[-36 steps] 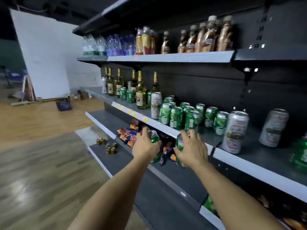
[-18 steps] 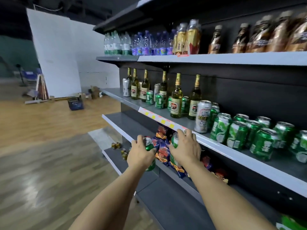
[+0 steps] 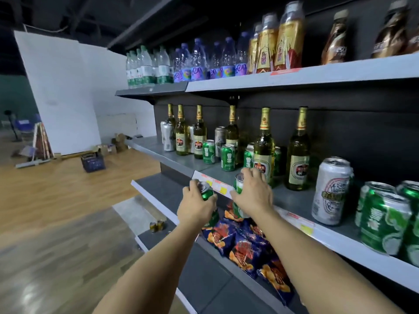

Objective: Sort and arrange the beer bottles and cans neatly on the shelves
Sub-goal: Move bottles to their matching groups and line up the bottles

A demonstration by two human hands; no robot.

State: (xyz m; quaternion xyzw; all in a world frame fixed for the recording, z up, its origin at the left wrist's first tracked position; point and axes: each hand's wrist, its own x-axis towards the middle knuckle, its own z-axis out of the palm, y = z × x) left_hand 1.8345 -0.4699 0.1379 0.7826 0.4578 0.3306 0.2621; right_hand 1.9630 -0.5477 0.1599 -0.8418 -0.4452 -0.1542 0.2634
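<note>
My left hand [image 3: 196,207] grips a green beer can [image 3: 207,194] in front of the middle shelf's edge [image 3: 335,237]. My right hand [image 3: 254,196] grips a second green can [image 3: 239,185], lifted to the level of that edge. On the shelf behind stand green beer bottles with gold foil necks [image 3: 264,147], small green cans [image 3: 227,157] and tall silver cans [image 3: 168,137], all mixed together. A large silver can [image 3: 331,191] and several green cans [image 3: 383,220] stand at the right.
The top shelf [image 3: 294,77] carries water and tea bottles. Snack bags [image 3: 244,243] lie on the shelf below my hands, and small tins [image 3: 157,225] sit on the lowest one. A dark crate [image 3: 93,163] stands on the wooden floor at left.
I have moved left along the shelves with both cans in my hands. The hands have risen from below the shelf edge up to its level, now in front of the bottles.
</note>
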